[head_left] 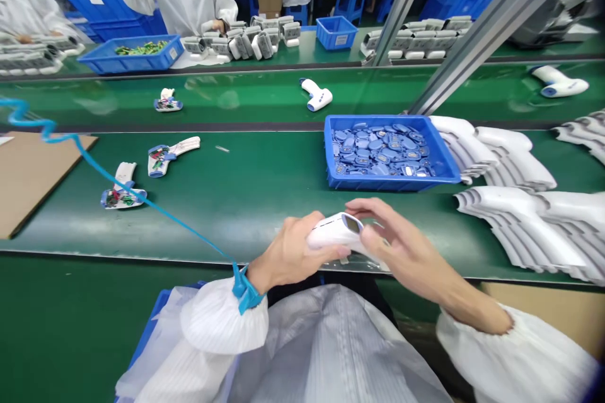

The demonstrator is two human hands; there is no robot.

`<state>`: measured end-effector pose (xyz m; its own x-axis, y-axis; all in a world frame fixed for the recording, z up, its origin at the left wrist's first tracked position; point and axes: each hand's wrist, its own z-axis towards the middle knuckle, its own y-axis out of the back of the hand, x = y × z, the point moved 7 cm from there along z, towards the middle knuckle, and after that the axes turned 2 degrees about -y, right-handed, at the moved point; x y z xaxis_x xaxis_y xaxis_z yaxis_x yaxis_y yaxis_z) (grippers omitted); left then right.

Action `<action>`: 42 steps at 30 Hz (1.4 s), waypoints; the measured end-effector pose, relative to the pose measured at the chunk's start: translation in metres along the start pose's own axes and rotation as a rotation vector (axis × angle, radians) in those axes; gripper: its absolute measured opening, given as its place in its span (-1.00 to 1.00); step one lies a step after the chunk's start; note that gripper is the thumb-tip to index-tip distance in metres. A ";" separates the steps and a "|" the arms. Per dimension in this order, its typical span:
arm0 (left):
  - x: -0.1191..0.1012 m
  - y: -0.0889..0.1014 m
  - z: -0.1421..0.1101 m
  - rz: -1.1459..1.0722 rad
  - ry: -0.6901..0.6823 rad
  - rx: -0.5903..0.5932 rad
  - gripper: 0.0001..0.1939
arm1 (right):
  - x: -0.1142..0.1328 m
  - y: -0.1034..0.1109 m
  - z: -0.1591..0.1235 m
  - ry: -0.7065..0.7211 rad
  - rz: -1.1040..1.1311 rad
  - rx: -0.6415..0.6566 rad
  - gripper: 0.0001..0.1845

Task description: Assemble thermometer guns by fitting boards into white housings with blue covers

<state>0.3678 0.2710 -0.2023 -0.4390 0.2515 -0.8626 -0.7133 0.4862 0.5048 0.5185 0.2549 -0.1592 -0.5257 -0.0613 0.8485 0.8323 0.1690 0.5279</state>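
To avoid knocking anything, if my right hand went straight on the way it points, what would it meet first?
Probably the white device held by your left hand, close ahead of your right hand; depth leaves contact unclear.

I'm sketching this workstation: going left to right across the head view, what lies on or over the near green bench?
Brown board, open casing with wires, second open casing, left hand, white device, right hand, nearer stack of white shells.

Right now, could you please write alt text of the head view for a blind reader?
The left hand holds a white device with a small display, the right hand at the same end, above the near edge of a green bench. Beyond lie a blue tray of blue parts and, to its right, stacked white shells.
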 end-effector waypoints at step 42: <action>0.019 0.075 -0.003 0.544 0.159 -0.293 -0.83 | -0.014 0.047 0.156 0.263 -0.806 0.010 -0.65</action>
<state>0.3041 0.3098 -0.1807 -0.8400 0.2602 -0.4762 -0.4756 0.0694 0.8769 0.5375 0.4170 -0.1525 -0.8985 -0.3933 0.1950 0.2186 -0.0155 0.9757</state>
